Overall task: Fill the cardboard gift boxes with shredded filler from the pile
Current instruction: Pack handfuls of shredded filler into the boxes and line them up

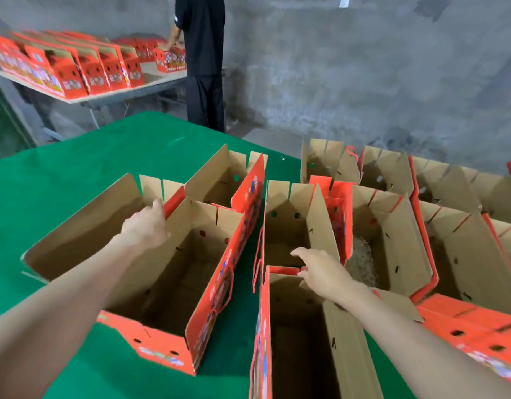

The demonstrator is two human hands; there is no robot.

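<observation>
Head view: a gift box flap (175, 200) is pinched by the left hand (146, 226); the nearest box rim (280, 270) is touched by the right hand (320, 273), grip spread. Flaps should be kept wide for filling.

Blind spots, placed from the green table (76, 168)

Over its middle, my left hand (146, 226) loses its fingertips behind a red box flap (173, 203), so I can't judge the grip. Toward its right side, the shredded filler (363, 266) shows only as a patch past a cardboard wall. At its near edge, the nearest box (343, 341) runs off the frame's bottom. Beyond its far edge, a person in black (202, 53) is cut off at the top.
</observation>
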